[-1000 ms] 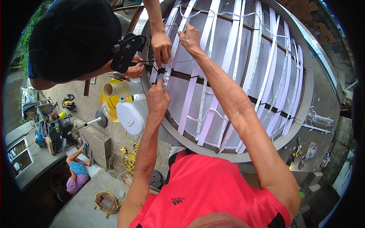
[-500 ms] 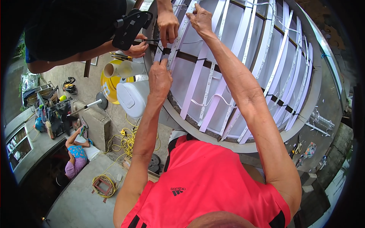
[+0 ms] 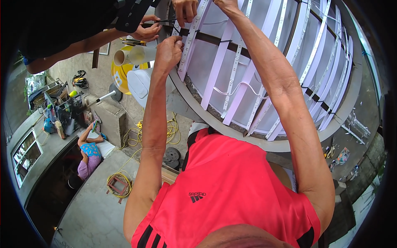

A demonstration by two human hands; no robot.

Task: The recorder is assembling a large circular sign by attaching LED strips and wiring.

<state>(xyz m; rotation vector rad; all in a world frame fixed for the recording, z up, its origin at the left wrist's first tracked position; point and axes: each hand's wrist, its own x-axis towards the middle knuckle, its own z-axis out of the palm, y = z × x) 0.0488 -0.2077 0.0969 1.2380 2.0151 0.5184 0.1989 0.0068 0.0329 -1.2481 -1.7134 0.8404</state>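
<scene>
The work is on a big round sign frame [image 3: 264,142], whose pale backing already carries many white light strips [image 3: 248,78] running side by side across most of its face, with thin white wires [image 3: 237,87] looping between some of them; that part looks largely done. What seems left is at the frame's upper left edge, where both people's hands gather. The person's left hand [image 3: 167,51] is closed, fingers pinching the end of a strip [image 3: 187,53] against the dark crossbar [image 3: 215,40] near the rim. The right hand [image 3: 225,4] reaches to the top edge of the view and is mostly cut off, so I cannot tell whether it grips anything. A co-worker's hand [image 3: 185,10] holds a thin dark tool [image 3: 165,20] to the same spot, and their other hand [image 3: 145,31] is just beside it. The strip ends here appear not yet fixed or joined.
</scene>
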